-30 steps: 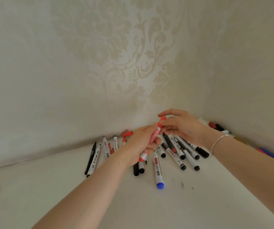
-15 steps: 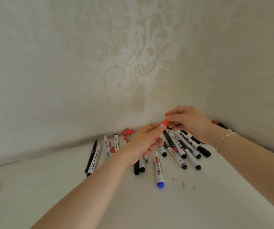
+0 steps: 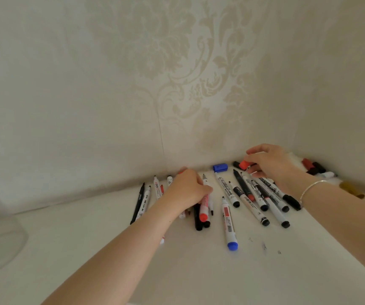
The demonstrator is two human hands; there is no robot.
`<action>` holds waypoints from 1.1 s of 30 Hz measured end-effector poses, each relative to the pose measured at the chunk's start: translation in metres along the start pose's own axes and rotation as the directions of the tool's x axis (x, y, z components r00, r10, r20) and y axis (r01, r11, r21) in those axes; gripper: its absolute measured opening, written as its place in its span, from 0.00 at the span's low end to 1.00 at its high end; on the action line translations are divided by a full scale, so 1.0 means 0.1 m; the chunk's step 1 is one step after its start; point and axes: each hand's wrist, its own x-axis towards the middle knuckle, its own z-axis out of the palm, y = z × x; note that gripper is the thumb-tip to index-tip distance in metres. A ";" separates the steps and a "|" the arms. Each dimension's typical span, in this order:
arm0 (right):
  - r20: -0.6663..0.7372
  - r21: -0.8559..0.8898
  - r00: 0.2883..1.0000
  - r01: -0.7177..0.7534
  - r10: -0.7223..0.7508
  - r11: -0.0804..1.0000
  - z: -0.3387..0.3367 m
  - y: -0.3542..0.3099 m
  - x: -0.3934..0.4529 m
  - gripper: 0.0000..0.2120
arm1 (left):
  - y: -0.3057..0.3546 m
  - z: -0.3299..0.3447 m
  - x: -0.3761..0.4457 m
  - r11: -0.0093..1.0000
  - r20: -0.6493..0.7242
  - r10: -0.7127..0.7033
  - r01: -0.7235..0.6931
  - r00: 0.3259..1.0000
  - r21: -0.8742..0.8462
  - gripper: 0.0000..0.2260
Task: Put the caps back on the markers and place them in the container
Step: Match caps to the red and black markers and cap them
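Observation:
My left hand (image 3: 188,189) grips a red marker (image 3: 204,206) low over the white table; its bare tip points toward the wall and its red end toward me. My right hand (image 3: 271,165) pinches a red cap (image 3: 243,165) further right, apart from that marker. A loose blue cap (image 3: 220,167) lies by the wall. A blue-ended marker (image 3: 229,225) lies in front. Several uncapped black markers (image 3: 263,195) lie fanned under my right wrist. A clear container (image 3: 0,241) stands at the far left edge.
More markers (image 3: 143,202) lie left of my left hand. Several loose dark and red caps (image 3: 313,167) sit in the right corner by the wall. Patterned walls close off the table at the back and right. Small ink marks (image 3: 264,246) dot the table.
The red marker was held up between both hands with the red cap at its top. Now my left hand has lowered the marker to the table and my right hand holds the cap apart, to the right.

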 end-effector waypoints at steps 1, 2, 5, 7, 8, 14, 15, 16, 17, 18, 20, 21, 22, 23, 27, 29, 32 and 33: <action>0.007 -0.014 1.000 -0.010 0.010 1.000 0.01 0.01 0.01 0.09 | -0.01 0.01 0.02 1.000 -0.019 0.009 -0.009 1.000 0.019 0.08; 0.014 -0.029 1.000 -0.016 0.017 0.999 0.03 0.01 0.00 0.10 | -0.01 0.01 0.04 0.999 -0.027 0.016 -0.015 1.000 0.037 0.09; 0.050 -0.065 0.998 -0.024 0.027 0.998 0.09 0.00 0.00 0.11 | 0.00 0.00 0.07 0.999 -0.005 0.019 -0.018 1.000 0.038 0.10; 0.069 -0.072 0.997 -0.017 0.022 0.997 0.16 -0.03 -0.03 0.12 | 0.03 -0.02 0.07 1.000 -0.006 0.024 -0.024 1.000 0.019 0.08; 0.075 -0.079 0.997 -0.005 0.011 0.997 0.20 -0.04 -0.04 0.13 | 0.04 -0.03 0.08 0.999 -0.017 0.031 -0.031 0.999 0.013 0.07; 0.107 -0.193 0.990 0.115 -0.095 0.974 0.40 -0.05 -0.07 0.09 | -0.01 -0.31 0.08 0.998 -0.033 0.002 0.000 0.999 0.067 0.02; 0.108 -0.208 0.988 0.134 -0.113 0.969 0.43 -0.05 -0.08 0.07 | -0.04 -0.39 0.07 0.995 -0.023 -0.018 0.020 1.000 0.096 0.03; 0.108 -0.221 0.986 0.150 -0.128 0.964 0.47 -0.06 -0.09 0.07 | -0.07 -0.47 0.06 0.991 -0.011 -0.040 0.042 0.999 0.129 0.04; 0.106 -0.229 0.985 0.160 -0.139 0.960 0.50 -0.06 -0.11 0.07 | -0.12 -0.54 0.05 0.984 0.003 -0.069 0.068 0.998 0.166 0.03; 0.103 -0.232 0.984 0.167 -0.146 0.958 0.53 -0.06 -0.12 0.07 | -0.16 -0.60 0.04 0.975 0.013 -0.097 0.092 0.995 0.201 0.03; 0.106 -0.231 0.982 0.177 -0.156 0.957 0.60 -0.07 -0.14 0.07 | -0.27 -0.69 0.01 0.959 0.017 -0.143 0.135 0.990 0.250 0.05; 0.111 -0.230 0.981 0.183 -0.161 0.956 0.65 -0.07 -0.16 0.07 | -0.32 -0.72 0.00 0.952 0.020 -0.160 0.149 0.987 0.268 0.06; 0.117 -0.230 0.979 0.189 -0.166 0.955 0.69 -0.08 -0.17 0.07 | -0.36 -0.73 -0.01 0.946 0.026 -0.171 0.157 0.985 0.284 0.06; 0.124 -0.230 0.978 0.196 -0.171 0.953 0.74 -0.08 -0.19 0.07 | -0.40 -0.74 -0.02 0.942 0.029 -0.181 0.165 0.983 0.291 0.06; 0.140 -0.240 0.973 0.215 -0.185 0.947 0.90 -0.12 -0.24 0.08 | -0.52 -0.73 -0.04 0.938 0.019 -0.197 0.183 0.980 0.295 0.05; 0.151 -0.243 0.972 0.214 -0.181 0.946 0.97 -0.14 -0.25 0.07 | -0.57 -0.71 -0.04 0.937 0.024 -0.198 0.182 0.980 0.297 0.04; 0.170 -0.244 0.971 0.206 -0.167 0.948 1.05 -0.15 -0.27 0.08 | -0.61 -0.65 -0.05 0.941 0.033 -0.179 0.161 0.983 0.298 0.11; 0.178 -0.243 0.970 0.206 -0.165 0.948 1.07 -0.16 -0.28 0.09 | -0.62 -0.62 -0.06 0.941 0.028 -0.170 0.154 0.985 0.301 0.14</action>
